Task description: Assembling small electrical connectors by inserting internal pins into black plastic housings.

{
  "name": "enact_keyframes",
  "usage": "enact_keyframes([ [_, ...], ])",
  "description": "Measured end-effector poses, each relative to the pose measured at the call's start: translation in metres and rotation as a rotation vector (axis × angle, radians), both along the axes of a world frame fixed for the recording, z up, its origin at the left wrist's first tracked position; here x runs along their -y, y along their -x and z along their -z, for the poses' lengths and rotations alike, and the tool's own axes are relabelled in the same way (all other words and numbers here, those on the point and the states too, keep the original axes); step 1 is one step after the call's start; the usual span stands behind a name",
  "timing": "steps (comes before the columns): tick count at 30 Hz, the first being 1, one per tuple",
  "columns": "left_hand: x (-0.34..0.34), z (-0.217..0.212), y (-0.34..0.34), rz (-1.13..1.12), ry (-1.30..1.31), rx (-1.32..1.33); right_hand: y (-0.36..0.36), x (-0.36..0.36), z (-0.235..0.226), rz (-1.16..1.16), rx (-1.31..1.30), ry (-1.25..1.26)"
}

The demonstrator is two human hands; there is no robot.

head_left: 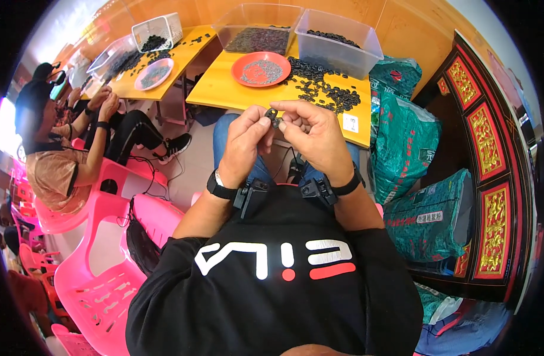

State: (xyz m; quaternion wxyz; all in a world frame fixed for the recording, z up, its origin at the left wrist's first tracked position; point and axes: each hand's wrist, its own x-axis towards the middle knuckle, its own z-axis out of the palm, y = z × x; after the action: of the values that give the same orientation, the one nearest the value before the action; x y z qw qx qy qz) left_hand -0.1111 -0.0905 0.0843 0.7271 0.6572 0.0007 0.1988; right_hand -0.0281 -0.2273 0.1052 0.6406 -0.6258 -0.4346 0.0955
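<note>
A small black part [271,114] with a hole near its top is pinched between my two hands, above my lap at the table's near edge. My left hand [243,139] grips it with thumb and fingertips. From the other side, my right hand [315,135] has its thumb and fingertips closed at the part's lower end; whether they hold a second tiny piece cannot be made out. Many similar black parts [334,98] lie scattered on the yellow table just beyond my right hand. A red plate [282,61] of small grey metal-looking pieces stands past my hands.
Two clear plastic bins [337,56] with black parts stand at the table's back. Green woven sacks [402,148] line the right side, beside a dark carved cabinet [484,142]. At left a person [64,154] works at another yellow table [159,89], near pink plastic chairs [97,261].
</note>
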Motion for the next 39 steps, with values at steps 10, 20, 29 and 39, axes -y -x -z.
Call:
enact_keyframes([
  [10,-0.0031,-0.0032,0.0005,-0.048,-0.103,-0.029,-0.0043,-0.0008,0.0034,0.0,-0.014,0.009],
  [20,-0.0046,-0.0058,-0.0001,-0.08,-0.214,-0.048,-0.0038,-0.0001,0.0011,-0.025,-0.038,0.011],
  [29,-0.008,-0.0054,-0.0008,-0.084,-0.284,-0.042,-0.0058,-0.0016,0.0039,-0.025,-0.03,0.03],
  [39,-0.0083,-0.0041,-0.0014,-0.09,-0.288,-0.055,-0.0074,-0.0006,0.007,-0.053,-0.051,0.076],
])
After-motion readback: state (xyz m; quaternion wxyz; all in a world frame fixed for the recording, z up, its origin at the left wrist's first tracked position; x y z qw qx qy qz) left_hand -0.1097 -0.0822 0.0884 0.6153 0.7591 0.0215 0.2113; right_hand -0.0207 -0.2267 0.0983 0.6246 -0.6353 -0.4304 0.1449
